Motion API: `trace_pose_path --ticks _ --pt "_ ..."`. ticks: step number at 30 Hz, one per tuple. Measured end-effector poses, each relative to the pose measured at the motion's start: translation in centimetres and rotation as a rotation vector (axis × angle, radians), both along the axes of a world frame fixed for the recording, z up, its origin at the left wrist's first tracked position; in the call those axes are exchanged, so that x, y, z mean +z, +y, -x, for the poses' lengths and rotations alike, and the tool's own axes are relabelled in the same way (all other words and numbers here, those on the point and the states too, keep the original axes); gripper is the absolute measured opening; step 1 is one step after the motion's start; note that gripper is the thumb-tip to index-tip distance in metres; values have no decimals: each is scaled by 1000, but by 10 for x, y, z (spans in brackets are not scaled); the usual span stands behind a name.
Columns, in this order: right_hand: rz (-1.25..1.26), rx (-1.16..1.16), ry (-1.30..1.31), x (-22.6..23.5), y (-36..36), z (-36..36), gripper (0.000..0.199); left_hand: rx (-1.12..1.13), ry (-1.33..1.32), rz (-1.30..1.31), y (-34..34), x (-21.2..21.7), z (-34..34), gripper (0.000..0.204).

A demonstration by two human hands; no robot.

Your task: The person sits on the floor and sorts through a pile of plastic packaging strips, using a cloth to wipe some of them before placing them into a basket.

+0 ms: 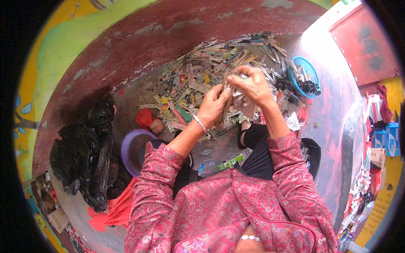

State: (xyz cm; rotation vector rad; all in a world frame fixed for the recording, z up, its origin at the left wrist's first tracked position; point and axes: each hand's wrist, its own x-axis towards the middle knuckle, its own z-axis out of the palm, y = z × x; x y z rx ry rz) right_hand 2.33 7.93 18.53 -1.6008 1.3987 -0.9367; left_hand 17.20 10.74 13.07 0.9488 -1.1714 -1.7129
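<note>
My left hand and my right hand meet in front of me above a heap of long, thin packages. Both are closed, with thumbs and fingers pinching a crumpled, partly see-through brownish plastic wrapper. It hangs down between my hands, and its far side is hidden behind my fingers. Whether anything is inside it, I cannot make out. A light bangle circles my left wrist, and a ring shows on my right hand. Below my forearms, a green-and-white packet lies on the floor between my legs.
A blue plastic basket with packages stands right of the heap. On the left are a purple basin, black plastic bags and a red bag. The painted wall curves behind the heap. Blue boxes sit far right.
</note>
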Motion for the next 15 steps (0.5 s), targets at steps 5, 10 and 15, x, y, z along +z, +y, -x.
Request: trace_pose_path --ticks 5,10,15 --pt "-140 -124 -185 4 7 -3 26 1 288 -257 -4 -3 -3 19" --pt "-246 -124 -280 -9 2 -1 18 -44 316 -363 -9 -2 -11 15" --pt "-297 -50 -590 -15 -3 5 24 29 164 -230 -11 5 -9 16"
